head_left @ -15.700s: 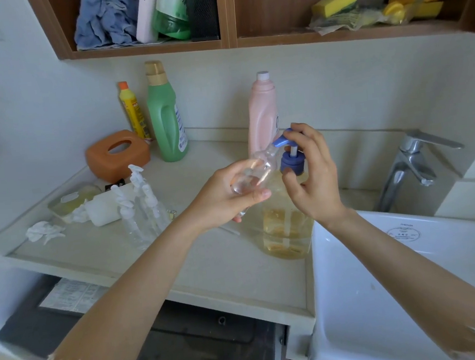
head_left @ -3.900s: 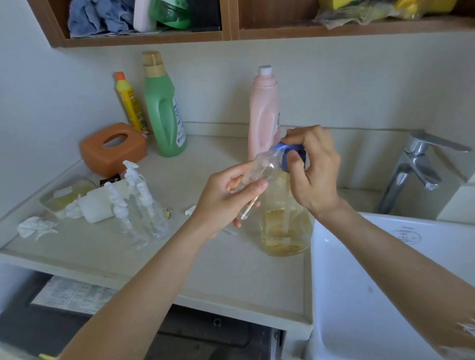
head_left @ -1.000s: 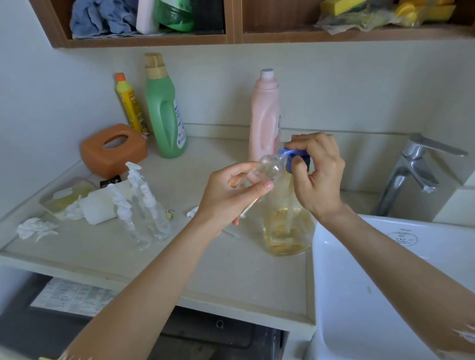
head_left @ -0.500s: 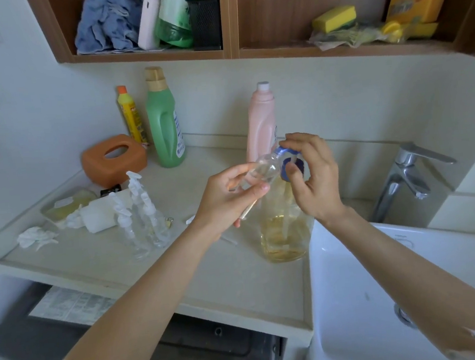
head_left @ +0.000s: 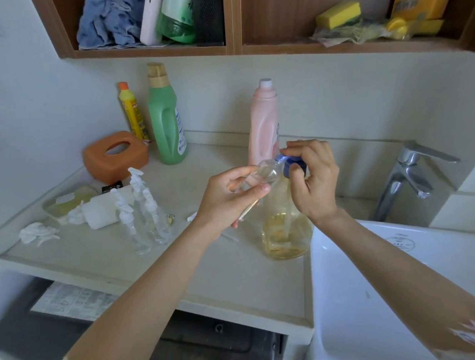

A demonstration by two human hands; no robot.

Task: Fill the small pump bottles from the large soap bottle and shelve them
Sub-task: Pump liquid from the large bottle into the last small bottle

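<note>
A small clear plastic bottle is held tipped sideways in the left hand, its mouth at the blue pump, which is pinched by the right hand. Below stands the big clear soap bottle, with yellow soap low inside, on the pale table.

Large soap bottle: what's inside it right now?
The large soap bottle holds amber liquid only in its lower part, with the pump's dip tube running down into it. The right hand covers its blue pump head, so the neck is hidden.
</note>
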